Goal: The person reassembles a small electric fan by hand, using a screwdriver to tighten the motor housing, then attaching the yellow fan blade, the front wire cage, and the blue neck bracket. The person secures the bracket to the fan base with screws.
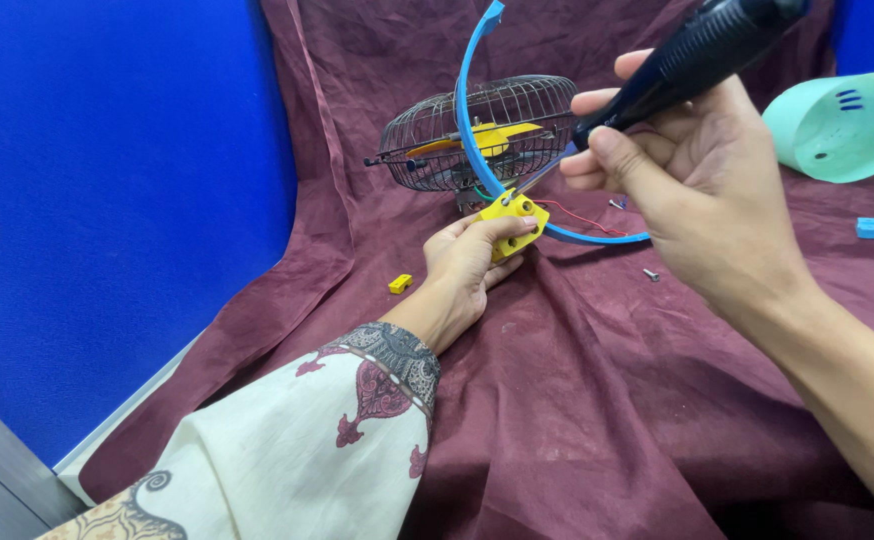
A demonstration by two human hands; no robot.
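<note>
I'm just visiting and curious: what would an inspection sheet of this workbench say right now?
Surface: wrinkled maroon cloth covering the table and draped up behind it.
Job's things: yellow bracket on the blue hoop of a small wire-cage fan; black-handled screwdriver, tip at the bracket.
Clutter: mint-green plastic shell, small blue block, small yellow piece, loose screw.
Grippers: left hand pinches the yellow bracket; right hand grips the screwdriver handle.
Cables: thin red wire running from the fan base across the cloth.
Surroundings: blue wall on the left and behind; no one else seen.
</note>
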